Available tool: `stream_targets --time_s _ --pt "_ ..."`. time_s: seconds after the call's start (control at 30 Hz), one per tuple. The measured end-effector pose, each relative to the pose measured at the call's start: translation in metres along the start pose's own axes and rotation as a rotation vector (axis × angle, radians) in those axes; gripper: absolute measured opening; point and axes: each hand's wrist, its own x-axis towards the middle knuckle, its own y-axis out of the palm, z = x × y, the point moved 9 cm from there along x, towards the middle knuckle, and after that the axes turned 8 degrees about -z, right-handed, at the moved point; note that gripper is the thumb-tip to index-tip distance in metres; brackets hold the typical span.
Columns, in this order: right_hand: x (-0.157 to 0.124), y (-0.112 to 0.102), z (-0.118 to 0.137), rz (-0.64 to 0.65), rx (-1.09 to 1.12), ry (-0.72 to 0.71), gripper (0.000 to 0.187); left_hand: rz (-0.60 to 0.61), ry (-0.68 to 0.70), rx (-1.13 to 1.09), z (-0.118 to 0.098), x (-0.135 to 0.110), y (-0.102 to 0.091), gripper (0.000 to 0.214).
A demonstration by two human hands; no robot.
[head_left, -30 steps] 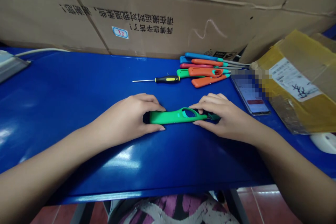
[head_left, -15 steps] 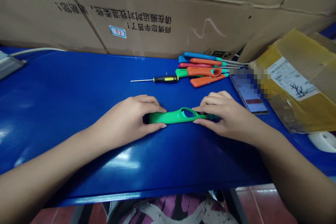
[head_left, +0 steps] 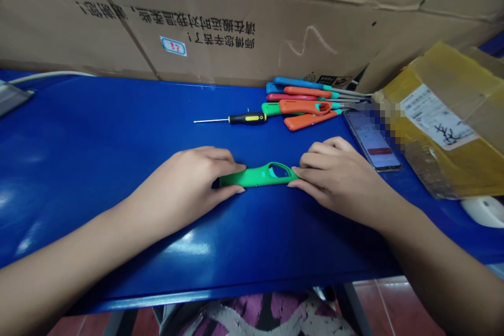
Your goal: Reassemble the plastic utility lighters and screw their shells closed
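Observation:
A green plastic lighter body (head_left: 258, 175) with an oval finger hole lies lengthwise on the blue table (head_left: 98, 131), held at both ends. My left hand (head_left: 189, 186) is closed round its left end, thumb below and fingers on top. My right hand (head_left: 334, 173) is closed over its right end, hiding the tip. Behind them lies a small screwdriver (head_left: 232, 119) with a black and yellow handle, its thin shaft pointing left.
A pile of several orange, blue, green and pink long lighters (head_left: 307, 102) lies at the back right. A phone (head_left: 372, 139) and a yellow taped parcel (head_left: 444, 121) sit at the right. Large cardboard boxes (head_left: 236, 21) wall the back. A white cable (head_left: 47, 76) runs at the far left.
Both hands have kept their grip on the green lighter. My right hand now covers more of its right end, so the dark tip is hidden. The view shifted slightly.

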Motion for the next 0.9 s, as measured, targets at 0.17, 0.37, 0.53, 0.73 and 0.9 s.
stream_targets --time_s 0.17,0.37,0.53,0.73,0.9 --pt "-0.001 -0.003 -0.006 -0.073 0.059 0.015 0.024 -0.038 -0.024 -0.127 0.002 0.001 -0.006 0.023" --pt "-0.001 -0.006 -0.007 -0.086 0.094 0.040 0.022 -0.053 -0.049 -0.155 0.003 0.002 -0.007 0.022" --pt "-0.001 -0.002 -0.010 -0.053 0.106 0.063 0.022 -0.029 -0.046 -0.112 0.001 0.000 -0.003 0.022" --pt "-0.001 0.000 -0.009 -0.032 0.078 0.053 0.022 0.011 -0.064 -0.027 0.001 -0.001 0.002 0.023" --pt "0.002 0.000 0.005 0.002 -0.065 -0.018 0.025 -0.013 0.031 0.167 -0.012 -0.005 0.003 0.023"
